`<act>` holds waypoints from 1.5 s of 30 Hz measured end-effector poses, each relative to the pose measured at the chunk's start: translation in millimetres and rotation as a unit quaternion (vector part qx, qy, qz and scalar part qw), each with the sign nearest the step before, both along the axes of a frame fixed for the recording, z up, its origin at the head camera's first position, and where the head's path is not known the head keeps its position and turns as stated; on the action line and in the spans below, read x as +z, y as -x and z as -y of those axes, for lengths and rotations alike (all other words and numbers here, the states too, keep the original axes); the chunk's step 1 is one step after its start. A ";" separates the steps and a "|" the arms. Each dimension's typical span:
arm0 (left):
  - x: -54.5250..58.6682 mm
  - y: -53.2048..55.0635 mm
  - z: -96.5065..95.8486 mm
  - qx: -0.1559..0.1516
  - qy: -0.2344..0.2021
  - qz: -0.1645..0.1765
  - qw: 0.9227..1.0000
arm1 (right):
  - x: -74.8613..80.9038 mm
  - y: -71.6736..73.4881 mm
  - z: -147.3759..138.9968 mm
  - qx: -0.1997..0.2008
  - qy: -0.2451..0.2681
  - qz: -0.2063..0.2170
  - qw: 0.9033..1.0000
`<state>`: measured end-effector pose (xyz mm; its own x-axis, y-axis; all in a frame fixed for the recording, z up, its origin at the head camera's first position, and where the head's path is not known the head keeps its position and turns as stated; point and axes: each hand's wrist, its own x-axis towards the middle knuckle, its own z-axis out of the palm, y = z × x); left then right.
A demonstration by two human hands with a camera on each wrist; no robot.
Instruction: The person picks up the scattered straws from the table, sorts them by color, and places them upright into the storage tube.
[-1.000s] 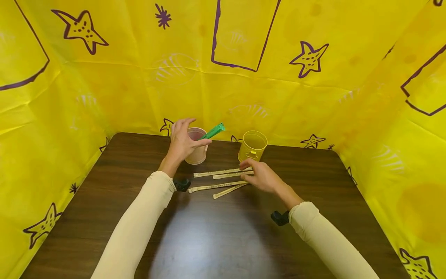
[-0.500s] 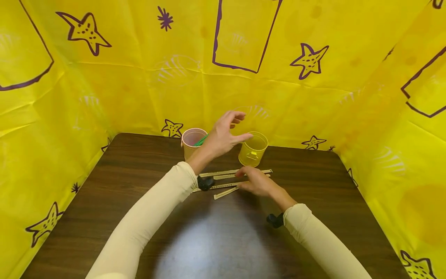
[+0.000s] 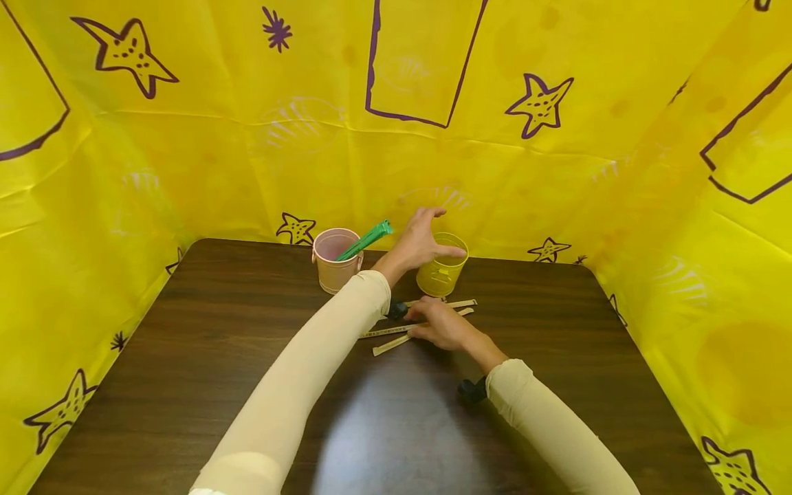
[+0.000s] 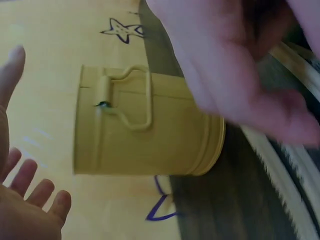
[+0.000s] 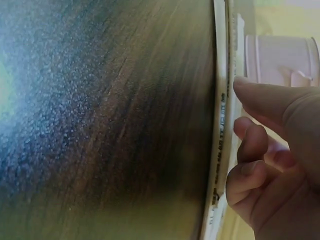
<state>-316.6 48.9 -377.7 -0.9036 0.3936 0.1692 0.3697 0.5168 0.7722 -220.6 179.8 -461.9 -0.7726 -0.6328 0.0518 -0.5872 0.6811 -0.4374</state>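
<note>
My left hand (image 3: 423, 240) is at the rim of the yellow metal bucket (image 3: 438, 280), thumb and fingers spread. In the left wrist view that bucket (image 4: 150, 150) stands apart from the spread fingers (image 4: 31, 186), its small wire handle toward the camera. My right hand (image 3: 441, 326) is low over several thin paper-wrapped sticks (image 3: 392, 343) on the table. In the right wrist view its fingers (image 5: 247, 182) are loosely bent beside a printed wrapper (image 5: 219, 145), pinching nothing; contact is hard to tell. My left forearm hides part of the sticks.
A pale pink bucket (image 3: 335, 275) stands at the back left, with a green wrapped stick (image 3: 366, 240) leaning out of it. The dark wooden table (image 3: 185, 357) meets a yellow patterned cloth (image 3: 346, 158) behind and at both sides.
My left hand has left the pink bucket and moved right to the yellow one. My right hand has shifted slightly left over the sticks. The green stick leans in the pink bucket throughout.
</note>
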 end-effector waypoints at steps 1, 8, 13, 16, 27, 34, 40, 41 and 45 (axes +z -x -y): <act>-3.2 2.3 -1.8 -0.001 -0.003 0.007 1.000 | -0.6 0.5 1.3 -0.003 0.003 0.001 1.000; -22.1 10.7 -8.4 -0.014 -0.017 0.058 0.998 | -6.5 2.0 8.8 -0.013 0.011 0.003 1.000; -30.1 11.1 -11.7 -0.028 -0.030 0.077 0.996 | -8.4 1.5 9.4 -0.021 0.014 0.005 1.000; -33.4 11.0 -12.7 -0.030 -0.026 0.069 0.997 | -8.8 1.0 8.7 -0.022 0.018 0.012 1.000; -40.1 11.6 -14.4 -0.028 -0.018 0.082 0.996 | -11.3 -0.6 6.7 -0.024 0.018 0.022 0.999; -39.7 13.2 -18.1 -0.033 -0.002 0.090 0.995 | -10.4 -0.9 5.0 -0.022 0.008 0.019 1.000; -37.9 13.5 -21.0 -0.031 0.032 0.086 0.995 | -4.5 -2.3 -2.9 0.003 0.031 0.017 0.999; -37.2 13.5 -21.3 -0.031 0.035 0.085 0.995 | -3.4 -2.1 -5.0 0.008 0.033 0.017 0.999; -36.8 14.3 -21.9 -0.031 0.044 0.084 0.995 | 2.3 -2.2 -14.8 0.011 0.023 0.031 0.999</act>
